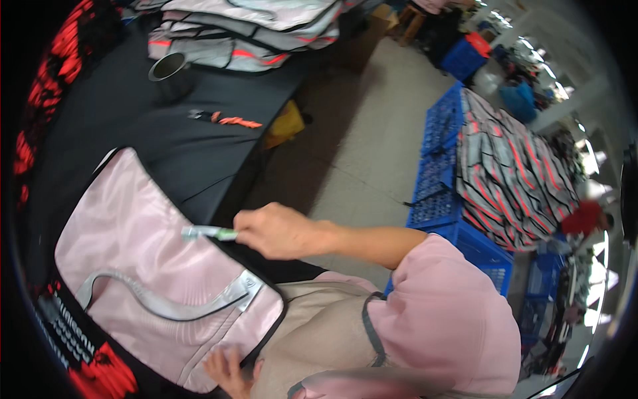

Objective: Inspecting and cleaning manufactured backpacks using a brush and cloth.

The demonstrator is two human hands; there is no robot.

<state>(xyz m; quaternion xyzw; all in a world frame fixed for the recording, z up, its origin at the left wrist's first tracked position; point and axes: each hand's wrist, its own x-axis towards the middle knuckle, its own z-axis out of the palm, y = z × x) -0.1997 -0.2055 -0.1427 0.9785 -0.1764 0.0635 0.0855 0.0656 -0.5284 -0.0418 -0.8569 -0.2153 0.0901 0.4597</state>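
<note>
A pale pink fabric panel with black bound edges lies on the dark table. A grey strap curves across it, with a small white label by the strap's end. My left hand rests open on the panel's near edge, fingers spread on the cloth. Over the panel's right edge, my right hand is closed round a slim white and green tool. Its tip points left over the pink cloth; blur hides its exact kind.
On the dark table stand a dark metal cup and, nearby, an orange-handled tool. Grey and pink pieces are stacked at the far end. Blue crates to the right hold striped grey pieces.
</note>
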